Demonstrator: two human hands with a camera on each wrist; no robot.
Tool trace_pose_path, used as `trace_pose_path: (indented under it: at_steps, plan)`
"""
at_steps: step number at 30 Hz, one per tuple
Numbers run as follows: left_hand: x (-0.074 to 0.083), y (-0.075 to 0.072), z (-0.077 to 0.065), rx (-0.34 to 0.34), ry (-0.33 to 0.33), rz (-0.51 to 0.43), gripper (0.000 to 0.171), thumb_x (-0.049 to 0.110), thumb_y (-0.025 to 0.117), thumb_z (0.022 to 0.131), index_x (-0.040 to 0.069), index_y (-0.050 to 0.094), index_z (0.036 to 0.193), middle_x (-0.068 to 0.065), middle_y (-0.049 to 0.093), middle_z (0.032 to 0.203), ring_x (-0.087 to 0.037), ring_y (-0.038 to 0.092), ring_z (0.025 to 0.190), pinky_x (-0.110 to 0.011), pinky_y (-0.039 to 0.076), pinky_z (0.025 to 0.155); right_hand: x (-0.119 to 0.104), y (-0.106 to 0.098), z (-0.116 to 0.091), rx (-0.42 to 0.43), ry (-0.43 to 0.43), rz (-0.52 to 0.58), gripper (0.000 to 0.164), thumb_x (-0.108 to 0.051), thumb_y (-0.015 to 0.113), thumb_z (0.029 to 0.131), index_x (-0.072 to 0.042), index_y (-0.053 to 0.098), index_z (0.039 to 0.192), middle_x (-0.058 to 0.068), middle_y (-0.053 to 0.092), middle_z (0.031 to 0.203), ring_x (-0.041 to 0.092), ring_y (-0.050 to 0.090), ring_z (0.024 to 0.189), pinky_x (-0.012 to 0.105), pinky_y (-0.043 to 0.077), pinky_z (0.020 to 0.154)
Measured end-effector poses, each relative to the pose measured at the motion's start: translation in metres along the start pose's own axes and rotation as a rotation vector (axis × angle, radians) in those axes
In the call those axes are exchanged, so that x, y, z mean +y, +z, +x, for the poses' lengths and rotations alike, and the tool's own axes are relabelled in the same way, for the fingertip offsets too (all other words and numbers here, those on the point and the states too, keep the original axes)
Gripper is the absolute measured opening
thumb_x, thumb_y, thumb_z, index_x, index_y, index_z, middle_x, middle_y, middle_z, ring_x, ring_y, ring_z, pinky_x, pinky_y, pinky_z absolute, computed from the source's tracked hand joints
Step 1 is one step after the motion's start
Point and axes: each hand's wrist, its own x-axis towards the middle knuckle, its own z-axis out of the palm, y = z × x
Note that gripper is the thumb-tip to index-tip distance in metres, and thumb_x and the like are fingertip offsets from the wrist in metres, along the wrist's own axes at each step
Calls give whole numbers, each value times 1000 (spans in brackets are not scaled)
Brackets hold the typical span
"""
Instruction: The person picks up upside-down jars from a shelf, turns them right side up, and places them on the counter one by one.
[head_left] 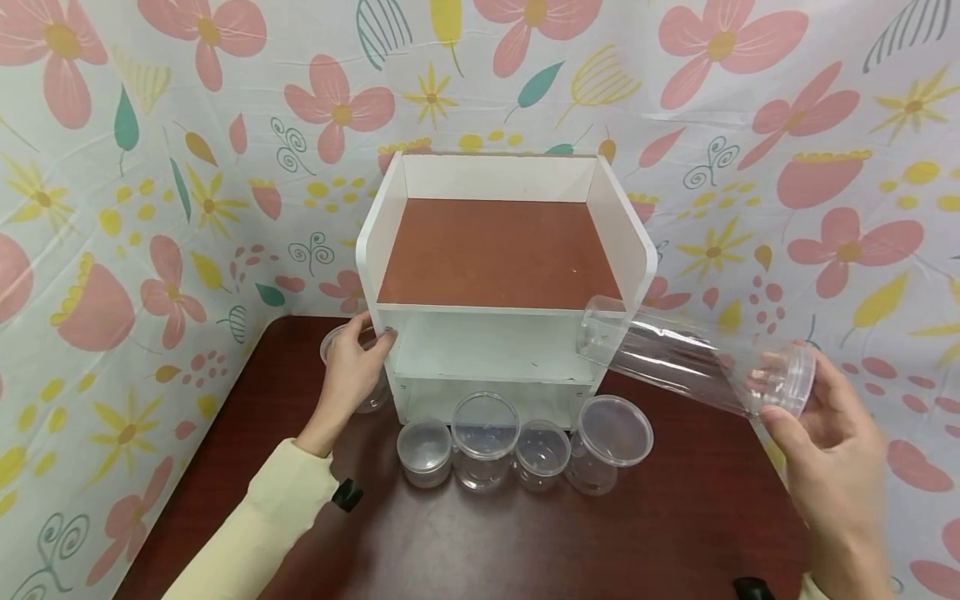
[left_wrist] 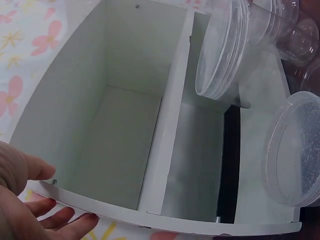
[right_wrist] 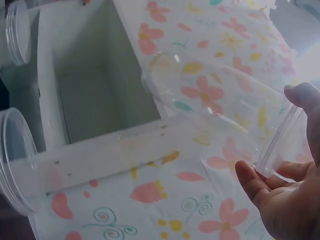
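A white shelf unit (head_left: 495, 310) with a brown top board (head_left: 498, 250) stands at the middle back of the table. My left hand (head_left: 352, 367) grips the front edge of its left side panel, thumb on the inner side and fingers outside (left_wrist: 65, 220). My right hand (head_left: 832, 450) holds a tall clear plastic jar (head_left: 682, 354) by its lidded end. The jar is tilted nearly level in the air, its base overlapping the shelf's right front corner in the head view. The right wrist view shows thumb and fingers around the lid (right_wrist: 280, 140).
In front of the shelf stand a short lidded jar (head_left: 424, 454), a taller jar (head_left: 483, 437), a small jar (head_left: 542, 454) and a wide-topped jar (head_left: 611, 433). Another clear container (head_left: 373, 398) stands left of the shelf, partly behind my left hand. Flowered cloth (head_left: 247, 167) hangs behind.
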Motion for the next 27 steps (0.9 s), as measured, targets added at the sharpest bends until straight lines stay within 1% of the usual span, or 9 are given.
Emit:
trace_pose_path:
  at_steps: [5,7,9,14,15,18,22,24,27]
  plan:
    - [1,1,1,35,7,46,43,18,64,102,1,58,141,-20,63,133,-36,63,122,-49,55,97,-6,-10,6,-10,-46,-12,58,34,47,87,29,33,142,29,61,127,30,68,109,26,55,92]
    - [1,1,1,39,4,56,43,19,64,102,2,58,141,-20,64,132,-36,64,122,-50,55,97,-8,-14,9,-19,-58,-1,57,33,48,88,29,31,142,30,59,129,31,66,111,26,54,94]
    - [0,1,1,42,7,61,43,19,64,102,2,58,141,-19,64,132,-36,64,122,-50,55,96,-11,-18,13,-6,-62,-7,57,34,48,88,29,32,143,30,58,133,32,64,117,26,52,99]
    - [-2,1,2,47,21,69,42,17,65,102,3,59,140,-18,65,131,-35,65,120,-51,56,94,-16,-27,21,45,-48,-134,56,32,49,88,23,41,142,23,62,131,25,62,116,20,50,98]
    - [-2,1,2,48,24,70,42,17,65,101,3,60,140,-18,65,130,-35,65,120,-51,56,94,-17,-29,23,47,-39,-134,55,32,49,88,23,42,142,22,63,128,24,62,111,19,51,94]
    - [-3,1,3,55,33,74,41,16,66,101,2,61,139,-18,66,128,-34,66,118,-51,56,92,-19,-33,29,76,-4,-199,57,31,51,88,18,46,143,20,62,128,22,59,112,16,51,91]
    - [-4,1,4,64,49,72,40,14,68,99,1,63,137,-18,68,126,-34,66,117,-50,57,91,-20,-34,38,127,78,-303,64,30,53,87,11,47,147,22,55,140,27,53,124,14,50,91]
    - [-5,1,4,67,56,73,40,13,68,99,1,63,136,-18,68,126,-34,67,117,-50,57,91,-20,-34,43,140,127,-360,68,29,55,87,7,45,151,22,50,147,26,51,130,13,49,91]
    - [-6,0,4,67,67,76,39,13,69,99,2,64,136,-17,69,125,-34,67,116,-50,58,90,-18,-35,50,143,183,-390,74,28,59,86,4,41,154,20,46,151,22,53,130,11,48,90]
